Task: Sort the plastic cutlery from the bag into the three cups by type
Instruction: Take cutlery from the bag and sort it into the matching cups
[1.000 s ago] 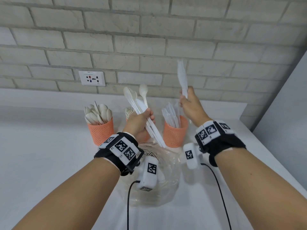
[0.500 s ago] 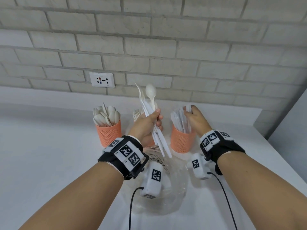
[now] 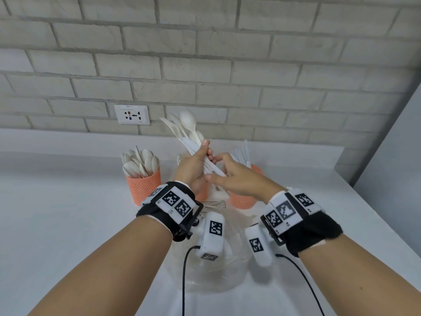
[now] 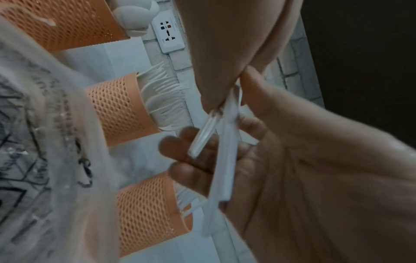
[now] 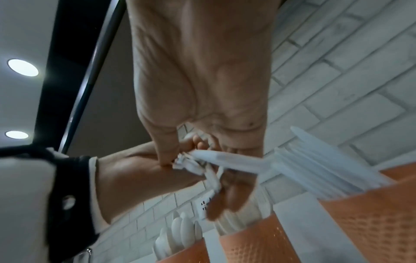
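Observation:
My left hand (image 3: 200, 157) grips a bundle of white plastic cutlery (image 3: 190, 131) upright above the cups; a spoon bowl tops it. My right hand (image 3: 215, 168) has come in from the right and pinches one handle (image 4: 225, 151) at the bundle's lower end between thumb and fingers. Three orange mesh cups stand by the wall: the spoon cup (image 3: 143, 187) on the left, the fork cup (image 4: 117, 110) in the middle, mostly hidden behind my left hand in the head view, and the knife cup (image 3: 241, 201) on the right. The clear plastic bag (image 3: 211, 272) lies under my wrists.
The white counter (image 3: 57, 224) spreads left of the cups. A brick wall with a socket (image 3: 132, 114) rises close behind them. A grey panel (image 3: 391, 167) bounds the counter on the right. Cables from the wrist cameras hang over the bag.
My right hand lowered a knife into the right cup, let it go, and has swung left to the bundle. My left hand still holds the bundle, now tilted further left.

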Demonstrator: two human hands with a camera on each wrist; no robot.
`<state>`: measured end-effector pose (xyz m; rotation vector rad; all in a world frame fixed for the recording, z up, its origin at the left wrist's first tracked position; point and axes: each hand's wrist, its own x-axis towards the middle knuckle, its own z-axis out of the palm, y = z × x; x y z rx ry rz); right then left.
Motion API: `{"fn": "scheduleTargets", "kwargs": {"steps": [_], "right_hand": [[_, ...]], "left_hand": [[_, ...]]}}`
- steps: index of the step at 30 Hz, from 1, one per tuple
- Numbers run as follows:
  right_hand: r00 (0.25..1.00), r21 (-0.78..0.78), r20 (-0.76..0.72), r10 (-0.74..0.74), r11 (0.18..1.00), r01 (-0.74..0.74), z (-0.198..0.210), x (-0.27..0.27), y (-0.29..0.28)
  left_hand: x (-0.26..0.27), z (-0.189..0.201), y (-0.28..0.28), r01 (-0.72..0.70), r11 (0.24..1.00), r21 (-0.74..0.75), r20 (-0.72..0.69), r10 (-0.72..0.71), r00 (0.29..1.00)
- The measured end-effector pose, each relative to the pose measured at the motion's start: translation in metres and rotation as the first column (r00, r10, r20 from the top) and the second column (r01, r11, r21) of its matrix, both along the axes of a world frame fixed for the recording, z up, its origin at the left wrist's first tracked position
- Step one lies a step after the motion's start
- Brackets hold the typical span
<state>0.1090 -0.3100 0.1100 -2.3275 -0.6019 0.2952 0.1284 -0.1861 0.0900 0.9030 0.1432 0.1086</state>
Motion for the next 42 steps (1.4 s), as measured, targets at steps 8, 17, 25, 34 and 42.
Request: {"fn": "scheduleTargets", "kwargs": {"steps": [8,17,25,34,42], "right_hand": [[0.981,0.182,-0.178,0.074,0.982,-0.042,-0.011,-0.007,0.005],[0.897,0.307,-0.401,0.186,0.95,-0.059,-0.014,-0.014,-0.006],[0.854,0.425,-0.471,0.22,0.905,0.001,-0.017,-0.017,-0.012],[0.859,0.356,-0.48,0.175,0.934,0.008,-0.018,-0.023,-0.011],[0.912,0.346,-0.408,0.035,0.931,0.119,-0.019,-0.023,-0.001]], "left_hand": [[-0.009,0.004,0.008,0.05,0.997,-0.066,-0.015,-0.051,0.999],[-0.028,0.016,0.021,0.07,0.986,-0.154,-0.028,-0.075,0.997],[-0.028,0.011,0.024,0.019,0.99,-0.137,-0.014,-0.021,1.0],[-0.026,0.008,0.027,-0.076,0.99,-0.119,-0.103,0.064,0.993],[-0.025,0.009,0.025,0.024,0.999,-0.038,-0.09,-0.028,0.996]]}}
